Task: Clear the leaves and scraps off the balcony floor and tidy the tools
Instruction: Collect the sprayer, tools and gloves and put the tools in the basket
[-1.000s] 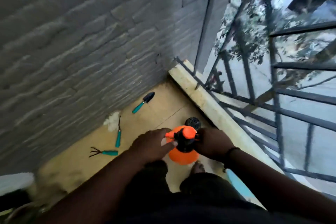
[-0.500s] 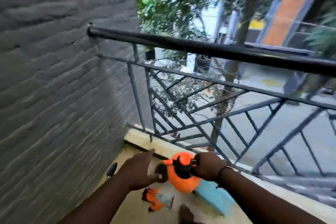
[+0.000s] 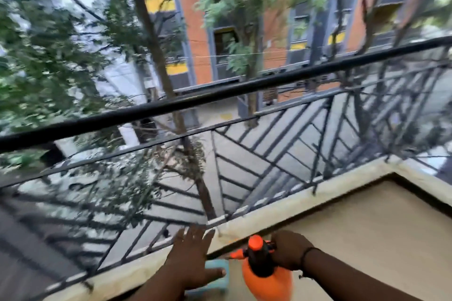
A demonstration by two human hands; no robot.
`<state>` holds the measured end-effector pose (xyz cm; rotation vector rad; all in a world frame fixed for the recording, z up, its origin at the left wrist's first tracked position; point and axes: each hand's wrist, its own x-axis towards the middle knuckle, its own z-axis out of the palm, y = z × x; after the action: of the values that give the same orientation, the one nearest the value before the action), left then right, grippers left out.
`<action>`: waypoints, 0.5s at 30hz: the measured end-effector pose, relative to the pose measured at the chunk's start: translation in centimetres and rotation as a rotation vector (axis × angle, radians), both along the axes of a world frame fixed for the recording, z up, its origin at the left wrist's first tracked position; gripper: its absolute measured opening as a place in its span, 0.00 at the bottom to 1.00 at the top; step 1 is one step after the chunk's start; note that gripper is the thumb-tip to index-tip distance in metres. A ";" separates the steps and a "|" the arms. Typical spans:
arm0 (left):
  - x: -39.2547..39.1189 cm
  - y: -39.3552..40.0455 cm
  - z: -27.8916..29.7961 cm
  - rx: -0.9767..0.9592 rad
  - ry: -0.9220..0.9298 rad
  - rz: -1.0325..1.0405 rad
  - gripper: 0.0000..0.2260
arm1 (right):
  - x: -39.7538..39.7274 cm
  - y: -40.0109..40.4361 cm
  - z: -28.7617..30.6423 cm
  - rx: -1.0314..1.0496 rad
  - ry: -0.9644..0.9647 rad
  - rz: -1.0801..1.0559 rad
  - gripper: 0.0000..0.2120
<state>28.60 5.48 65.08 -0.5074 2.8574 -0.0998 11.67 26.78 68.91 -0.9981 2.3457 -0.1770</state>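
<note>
Orange sprayer (image 3: 266, 276) hangs low by the balcony's pale kerb (image 3: 281, 212), your right hand (image 3: 289, 253) gripping its black handle. Your left hand (image 3: 190, 259) spreads flat, fingers straight, over a turquoise object (image 3: 219, 283). Bare tan floor (image 3: 367, 234) lies to the right, black railing (image 3: 220, 95) ahead.

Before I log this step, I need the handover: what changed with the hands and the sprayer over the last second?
The left hand let go of the orange sprayer and now reaches out open toward the railing. The view swung up from the floor, so the teal-handled tools are out of sight. The right hand grips the sprayer's black top as before.
</note>
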 end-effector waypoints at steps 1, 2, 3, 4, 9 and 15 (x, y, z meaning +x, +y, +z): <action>-2.8 2.2 1.4 0.011 -0.045 -0.053 0.45 | -1.6 2.4 0.1 0.008 0.019 -0.039 0.12; -5.8 3.9 1.4 0.034 -0.082 -0.106 0.51 | -3.6 4.7 -0.3 0.018 0.026 -0.071 0.11; -9.9 6.3 1.3 0.081 -0.128 -0.173 0.57 | -6.0 7.9 -0.9 0.017 0.032 -0.121 0.08; -12.7 8.5 1.3 0.142 -0.227 -0.194 0.62 | -8.1 10.6 -1.7 0.014 0.027 -0.179 0.11; -27.1 20.3 0.2 0.188 -0.230 -0.357 0.67 | -17.7 25.2 -1.8 0.021 0.083 -0.408 0.09; -39.5 29.0 1.6 0.238 -0.161 -0.545 0.62 | -26.8 35.7 -0.6 0.069 0.092 -0.699 0.13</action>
<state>-10.85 34.50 66.68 0.3169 2.7150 0.1016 -15.08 62.48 68.29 -0.1202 2.6742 -0.3169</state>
